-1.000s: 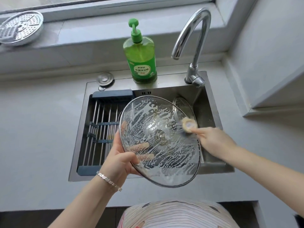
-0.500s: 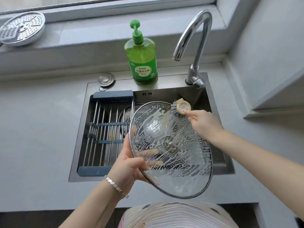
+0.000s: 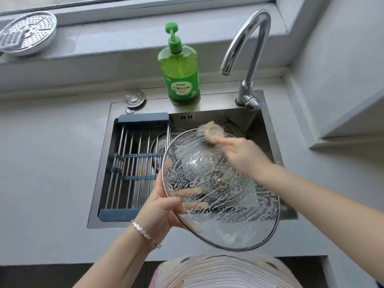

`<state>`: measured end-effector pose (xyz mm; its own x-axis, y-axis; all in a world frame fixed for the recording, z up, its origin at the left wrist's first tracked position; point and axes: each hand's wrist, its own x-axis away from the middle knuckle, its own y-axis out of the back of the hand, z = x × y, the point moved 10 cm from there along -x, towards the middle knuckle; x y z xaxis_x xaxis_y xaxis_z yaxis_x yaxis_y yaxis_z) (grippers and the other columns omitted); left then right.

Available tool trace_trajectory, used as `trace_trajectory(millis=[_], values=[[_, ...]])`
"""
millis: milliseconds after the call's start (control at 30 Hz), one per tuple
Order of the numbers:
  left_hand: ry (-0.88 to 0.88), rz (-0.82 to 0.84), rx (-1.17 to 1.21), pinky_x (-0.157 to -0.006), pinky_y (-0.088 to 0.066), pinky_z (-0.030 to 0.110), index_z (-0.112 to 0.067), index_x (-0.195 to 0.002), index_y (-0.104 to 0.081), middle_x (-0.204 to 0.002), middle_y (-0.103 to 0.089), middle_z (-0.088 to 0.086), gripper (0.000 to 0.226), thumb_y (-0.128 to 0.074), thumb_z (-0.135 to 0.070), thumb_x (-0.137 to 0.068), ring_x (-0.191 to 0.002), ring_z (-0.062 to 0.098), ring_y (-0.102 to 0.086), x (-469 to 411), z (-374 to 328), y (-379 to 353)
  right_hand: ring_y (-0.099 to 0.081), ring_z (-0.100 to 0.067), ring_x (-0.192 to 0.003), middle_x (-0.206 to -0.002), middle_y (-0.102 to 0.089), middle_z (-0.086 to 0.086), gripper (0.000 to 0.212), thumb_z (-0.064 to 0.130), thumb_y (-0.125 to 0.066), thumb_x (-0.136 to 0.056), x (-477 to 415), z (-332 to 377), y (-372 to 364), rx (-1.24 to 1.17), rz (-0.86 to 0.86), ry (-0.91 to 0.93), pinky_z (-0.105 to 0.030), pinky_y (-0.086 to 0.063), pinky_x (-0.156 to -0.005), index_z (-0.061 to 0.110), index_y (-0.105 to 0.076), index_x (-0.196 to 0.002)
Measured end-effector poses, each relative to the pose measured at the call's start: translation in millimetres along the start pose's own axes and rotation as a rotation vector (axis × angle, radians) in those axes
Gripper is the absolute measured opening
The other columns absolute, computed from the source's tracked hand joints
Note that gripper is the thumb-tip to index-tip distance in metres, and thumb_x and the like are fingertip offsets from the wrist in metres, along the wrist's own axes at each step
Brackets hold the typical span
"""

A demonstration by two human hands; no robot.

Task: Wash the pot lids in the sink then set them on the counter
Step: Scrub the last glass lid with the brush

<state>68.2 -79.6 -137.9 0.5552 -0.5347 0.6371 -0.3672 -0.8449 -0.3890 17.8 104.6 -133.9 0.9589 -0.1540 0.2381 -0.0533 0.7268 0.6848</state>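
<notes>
A large glass pot lid [image 3: 226, 217] with a metal rim, streaked with soap foam, is tilted over the front of the steel sink [image 3: 270, 129]. My left hand [image 3: 160, 210] grips its left rim, fingers showing through the glass. My right hand [image 3: 243, 154] holds a round dish brush [image 3: 212, 133] against the lid's far edge; the brush is blurred. A second glass lid [image 3: 232, 127] lies in the sink behind it, mostly hidden. Part of another round lid [image 3: 160, 142] shows under the rack.
A blue-framed wire drying rack [image 3: 133, 159] spans the sink's left half. A green dish-soap pump bottle [image 3: 179, 67] and the curved faucet [image 3: 249, 57] stand at the back. A perforated metal steamer plate [image 3: 27, 33] rests on the windowsill. Grey counter [image 3: 47, 163] surrounds the sink.
The brush moved from the lid's right edge up to its far edge. The lid shifted to the right and tilted more toward me.
</notes>
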Motion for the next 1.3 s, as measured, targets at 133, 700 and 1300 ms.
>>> trace_trajectory(millis=[133, 700, 1300], values=[[-0.006, -0.057, 0.055, -0.04, -0.053, 0.044, -0.05, -0.131, -0.033, -0.1, -0.07, 0.021, 0.099, -0.022, 0.03, -0.074, -0.087, 0.049, -0.064, 1, -1, 12, -0.05, -0.011, -0.063, -0.082, -0.06, 0.0, 0.034, 0.014, -0.053, -0.093, -1, -109, 40, -0.344, -0.278, -0.401, -0.011, -0.037, -0.045, 0.01, -0.054, -0.127], [0.019, -0.348, -0.006, -0.076, -0.054, 0.055, -0.029, -0.141, -0.026, -0.124, -0.055, 0.027, 0.075, -0.027, 0.018, -0.082, -0.097, 0.036, -0.065, -32, -1, 51, -0.04, -0.002, -0.026, -0.071, -0.053, -0.013, 0.016, -0.013, -0.046, -0.084, 49, -98, -10, -1.127, -0.041, -0.702, -0.012, -0.022, -0.024, 0.003, -0.049, -0.086], [-1.384, -0.384, -1.403, -0.044, -0.051, 0.022, -0.01, -0.079, -0.075, -0.073, -0.074, 0.001, 0.056, -0.035, -0.044, -0.097, -0.058, 0.011, -0.069, -8, -60, -111, -0.039, -0.006, -0.036, -0.062, -0.044, -0.004, 0.018, -0.01, -0.048, -0.081, 57, -35, 43, -0.992, -0.392, -0.544, -0.015, -0.026, -0.031, 0.007, -0.044, -0.075]])
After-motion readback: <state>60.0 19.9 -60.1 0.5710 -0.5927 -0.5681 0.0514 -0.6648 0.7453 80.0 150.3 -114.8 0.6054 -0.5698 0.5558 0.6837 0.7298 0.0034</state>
